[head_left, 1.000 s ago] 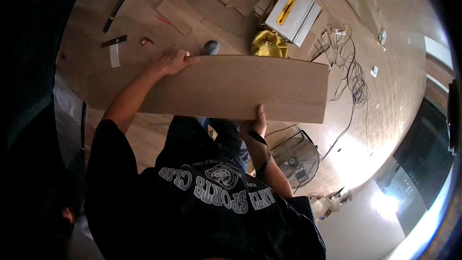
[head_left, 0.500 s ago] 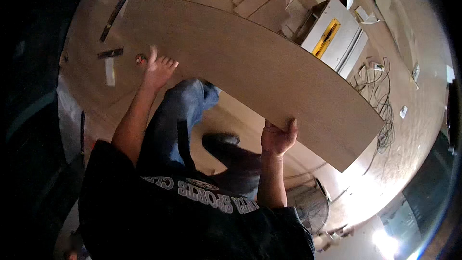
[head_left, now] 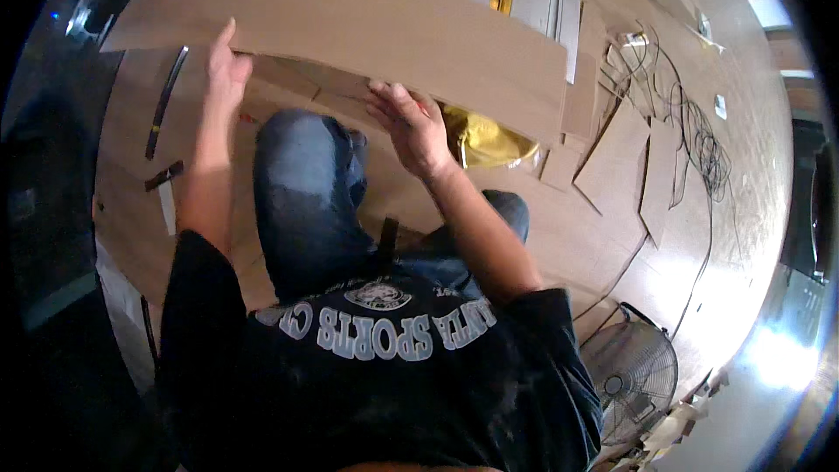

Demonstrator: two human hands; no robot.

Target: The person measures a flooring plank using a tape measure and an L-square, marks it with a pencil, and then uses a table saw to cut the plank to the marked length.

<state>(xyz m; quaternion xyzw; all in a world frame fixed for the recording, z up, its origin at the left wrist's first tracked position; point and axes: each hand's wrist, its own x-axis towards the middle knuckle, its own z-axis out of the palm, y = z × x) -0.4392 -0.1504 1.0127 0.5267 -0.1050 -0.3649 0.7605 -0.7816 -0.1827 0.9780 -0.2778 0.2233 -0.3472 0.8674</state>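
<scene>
A long, thin brown board [head_left: 350, 22] stretches across in front of me, tilted up off the floor. My left hand [head_left: 227, 74] grips its near edge toward the left end, thumb up against the face and the other fingers behind. Just below the near edge, around the middle of the board, is my right hand [head_left: 411, 127]. Its fingers are bent together, and a bit of red shows by them; what they hold is too small to name. Whether those fingertips touch the board I cannot tell.
Beyond the board stands a table saw [head_left: 535, 2] with a yellow insert. A yellow cloth-like thing [head_left: 481, 138] lies beneath the board. To the right are board offcuts [head_left: 616, 157], tangled cables [head_left: 699, 157] and a floor fan [head_left: 629, 376]. A dark strip [head_left: 166, 105] lies on the left.
The board has moved left and tilted up. My left hand, raised apart before, now grips it. My right hand has let go of the near edge and moved left.
</scene>
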